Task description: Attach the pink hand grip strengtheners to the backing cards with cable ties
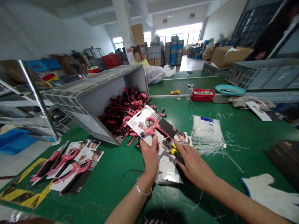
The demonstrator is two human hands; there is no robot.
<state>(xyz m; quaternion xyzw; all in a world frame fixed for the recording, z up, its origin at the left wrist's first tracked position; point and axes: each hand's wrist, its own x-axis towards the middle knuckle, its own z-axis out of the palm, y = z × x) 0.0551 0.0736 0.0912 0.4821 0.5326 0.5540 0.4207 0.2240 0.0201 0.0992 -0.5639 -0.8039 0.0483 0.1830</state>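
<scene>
My left hand (150, 155) is closed on a printed backing card that carries a pink and black hand grip strengthener (153, 123), tilted above the bench. In my right hand (195, 165) are cutting pliers (177, 153) with yellow and black handles. Their jaws lie against the lower edge of the card, near the grip's handle ends. Whether a tie sits between the jaws is too small to tell. Beneath both hands is a stack of printed cards (167, 166). A plastic bag of white cable ties (206, 129) lies just right, with loose ties spilling from it.
A grey crate (93, 90) on its side spills pink hand grips (130, 104). Carded grips (72, 169) lie at left. Farther back are a red tray (203, 95), a glass jar (189, 92) and a turquoise plate (230, 90). A white glove (271, 193) lies right. Two people are beyond.
</scene>
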